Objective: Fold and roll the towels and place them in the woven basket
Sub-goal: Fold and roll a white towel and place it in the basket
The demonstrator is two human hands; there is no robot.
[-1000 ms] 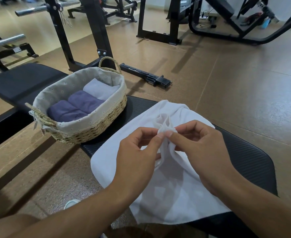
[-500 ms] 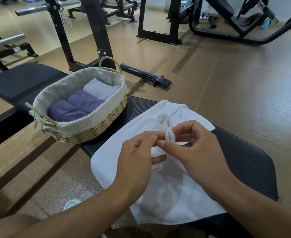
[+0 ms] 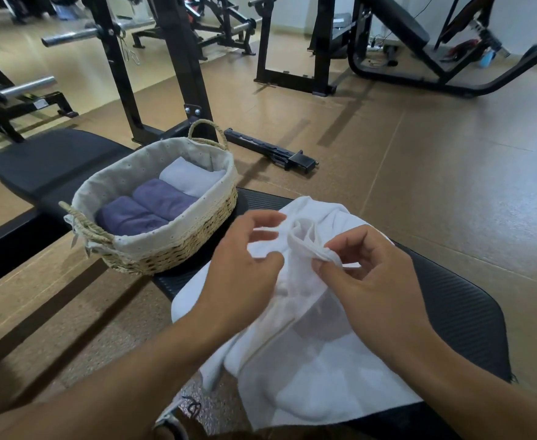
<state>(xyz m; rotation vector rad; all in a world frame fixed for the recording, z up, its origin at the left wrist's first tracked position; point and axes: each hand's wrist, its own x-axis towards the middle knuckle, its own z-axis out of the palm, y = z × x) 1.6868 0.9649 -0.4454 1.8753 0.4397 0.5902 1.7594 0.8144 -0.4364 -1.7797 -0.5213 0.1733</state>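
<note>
A white towel lies crumpled on the black bench pad in front of me. My right hand pinches a bunched corner of it between thumb and forefinger, lifted a little off the pad. My left hand hovers just left of that corner with its fingers spread and loosely bent, holding nothing. The woven basket, lined with pale cloth, stands on the bench to the left. Inside it lie two rolled purple towels and one rolled white towel.
A black rack upright rises right behind the basket, and a black bar lies on the brown floor beyond it. Another black bench pad sits at left. More gym frames stand at the back.
My left hand has let go of the towel corner and drawn away to the left with fingers spread. My right hand keeps pinching the corner. The head camera has tilted up slightly.
</note>
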